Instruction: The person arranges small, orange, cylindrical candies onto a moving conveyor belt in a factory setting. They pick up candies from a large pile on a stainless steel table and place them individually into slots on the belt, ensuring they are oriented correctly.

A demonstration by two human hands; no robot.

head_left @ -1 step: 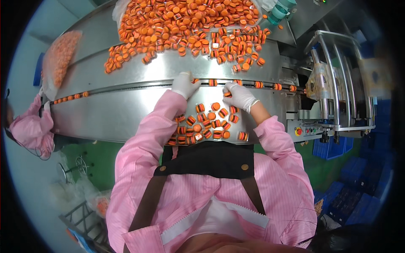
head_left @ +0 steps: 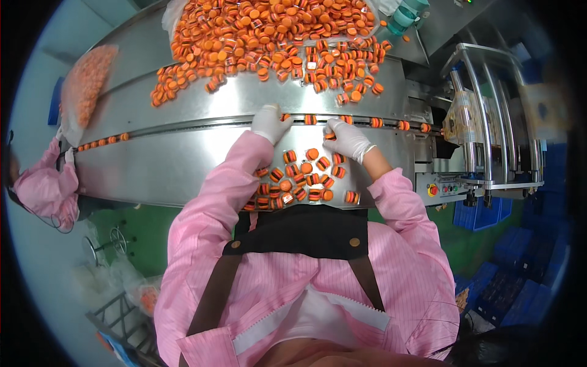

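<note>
Brushed-steel worktop (head_left: 153, 174) is carrying a narrow dark channel (head_left: 202, 126) that is running left to right before the person. The white-gloved left hand (head_left: 271, 124) is resting at the channel, its fingertips meeting a round orange banded piece (head_left: 285, 117); the fingers are hiding most of it, so whether this grip is closing on it cannot be told. The white-gloved right hand (head_left: 348, 139) is resting on the near side of the channel, its grip holding an orange held piece (head_left: 331, 136) between curled fingers.

Governing relation: the held piece is lying at the left end of the right hand, just nearer the person than the channel. An orange-and-dark striped central piece (head_left: 310, 120) is sitting in the channel between both hands, its stacking axis following the channel. The held piece's axis is remaining unclear. The right hand is being the nearer one.

Loose wrapped orange pieces (head_left: 299, 178) are lying between the forearms; a large orange heap (head_left: 269, 37) is covering the far side.
</note>
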